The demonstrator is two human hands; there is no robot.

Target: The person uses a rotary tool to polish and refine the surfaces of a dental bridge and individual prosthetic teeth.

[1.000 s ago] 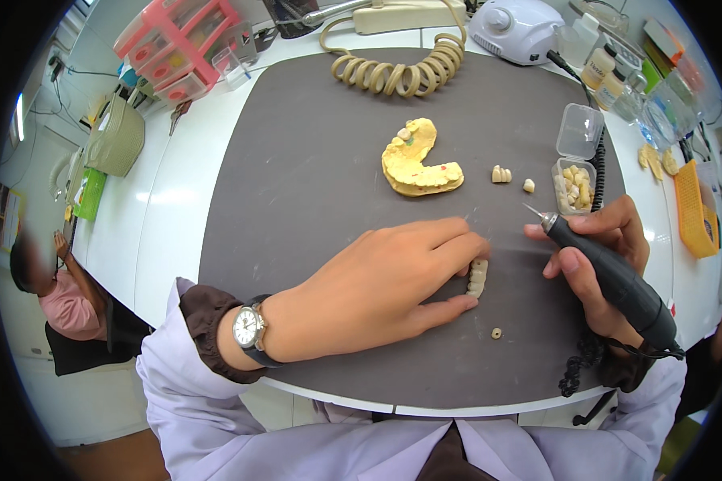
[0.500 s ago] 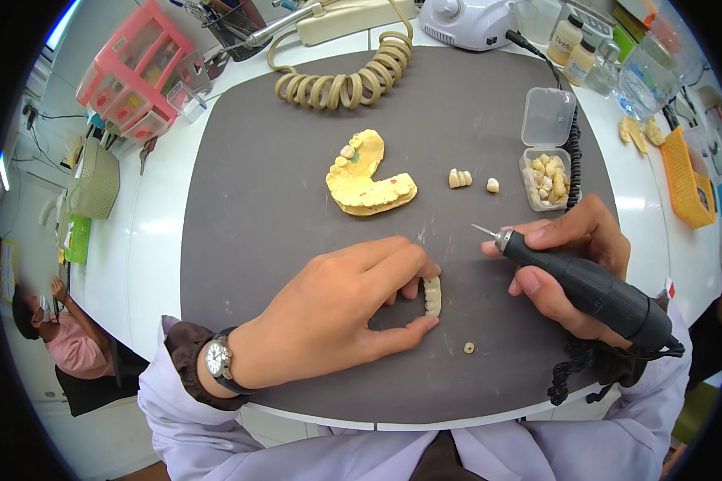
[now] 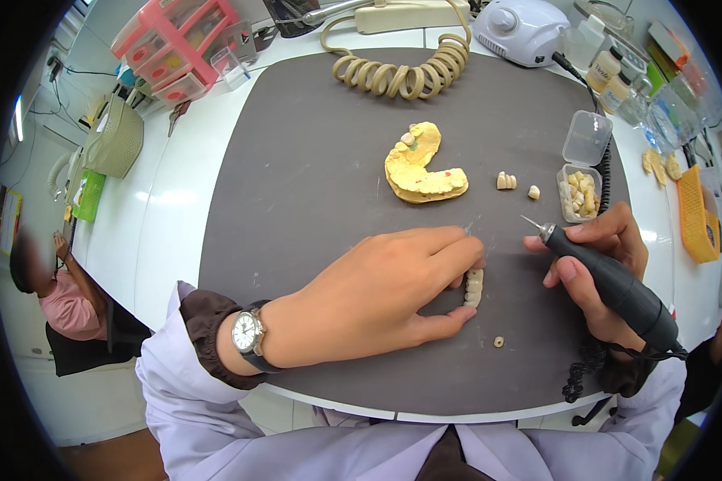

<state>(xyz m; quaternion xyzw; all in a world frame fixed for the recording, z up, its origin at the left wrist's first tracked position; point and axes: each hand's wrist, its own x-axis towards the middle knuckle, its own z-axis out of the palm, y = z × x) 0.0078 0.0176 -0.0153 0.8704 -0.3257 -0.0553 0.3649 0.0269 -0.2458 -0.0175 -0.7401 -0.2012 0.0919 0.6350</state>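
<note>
My left hand rests on the dark grey mat and pinches a dental bridge, a short row of cream tooth crowns, by its two ends between fingers and thumb. In my right hand is a black rotary handpiece, its thin metal bur pointing up and left, apart from the bridge. A small cream ring-like piece lies just below the bridge. Beyond my hands sits a yellow plaster dental model. To its right are a small joined crown piece and a single crown.
An open clear box of tooth pieces stands beyond my right hand. A coiled beige hose and a white control unit line the back. Pink drawers are far left, an orange basket far right. Another person sits at left.
The whole view has swung left, so the things on the mat appear farther right. Both hands keep their holds on the bridge and the handpiece.
</note>
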